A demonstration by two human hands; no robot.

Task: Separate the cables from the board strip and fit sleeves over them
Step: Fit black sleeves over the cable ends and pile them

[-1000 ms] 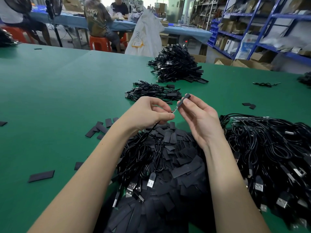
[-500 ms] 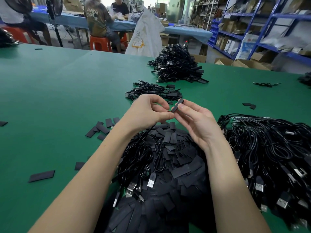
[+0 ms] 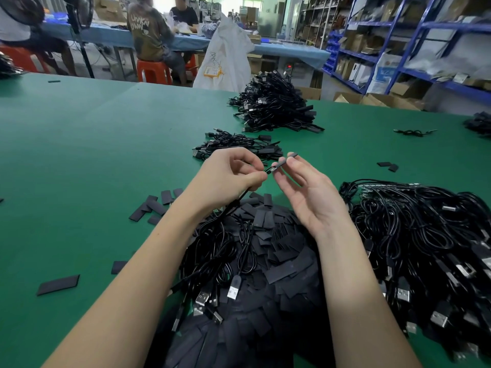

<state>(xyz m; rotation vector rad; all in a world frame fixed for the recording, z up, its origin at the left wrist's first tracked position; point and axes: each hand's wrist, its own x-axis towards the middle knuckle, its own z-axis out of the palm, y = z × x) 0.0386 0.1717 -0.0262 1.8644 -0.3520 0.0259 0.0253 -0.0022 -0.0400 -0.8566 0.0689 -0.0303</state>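
My left hand (image 3: 228, 179) pinches the end of a thin black cable (image 3: 233, 205) that trails down into the pile below. My right hand (image 3: 305, 192) pinches a short black sleeve (image 3: 284, 162) between thumb and forefinger, its near end meeting the cable tip between the two hands. Under my wrists lies a heap of flat black sleeves (image 3: 276, 251) mixed with loose USB cables (image 3: 212, 261).
A large tangle of black cables (image 3: 425, 235) lies to the right. Beyond my hands sit a small cable bundle (image 3: 236, 144) and a tall cable pile (image 3: 273, 104). Stray sleeves (image 3: 58, 284) lie on the green table (image 3: 93, 155). People sit at a far bench.
The sleeve, pushed down close against my left fingers half a second ago, now sits further out toward the upper right, and my right palm has opened toward me.
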